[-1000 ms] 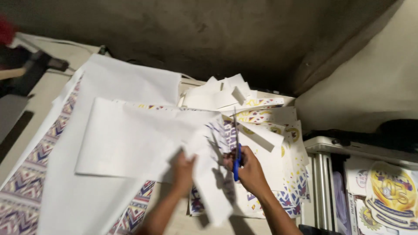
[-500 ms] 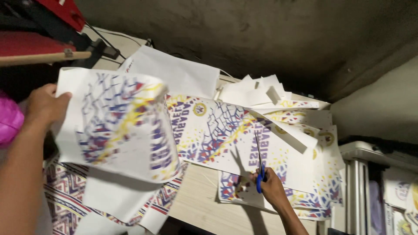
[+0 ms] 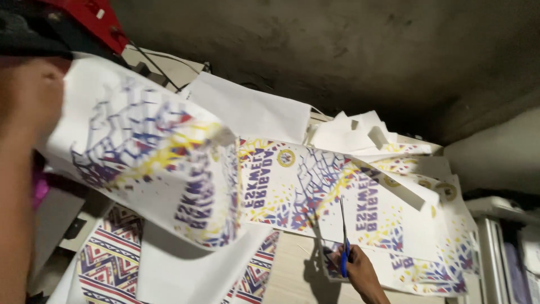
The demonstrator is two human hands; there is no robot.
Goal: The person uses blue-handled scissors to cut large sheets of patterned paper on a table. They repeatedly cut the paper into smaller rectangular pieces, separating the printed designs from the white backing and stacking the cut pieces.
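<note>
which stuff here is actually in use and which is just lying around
In use:
- left hand lifting a printed sheet
- right hand holding blue-handled scissors
- printed sheet on the table under the scissor blades

Lying about:
- white offcuts
- blank white sheet
- zigzag-patterned sheets
- red object and black cable

Printed sheet (image 3: 152, 163) in left hand (image 3: 28, 107): thin paper, limp, curling, matt, blurred. Flat printed sheets (image 3: 315, 191) at centre: same paper, smooth, faint sheen. Plain white offcuts (image 3: 360, 132) at 1 o'clock: matt paper, creased. Scissors (image 3: 343, 236) in right hand (image 3: 360, 273) at 5 o'clock: dull metal blades, blue glossy plastic handles. Tabletop (image 3: 292, 276) at 6 o'clock: pale wood-grain, smooth. Wall (image 3: 337, 50) at 12 o'clock: rough, matt, like bare concrete.
</note>
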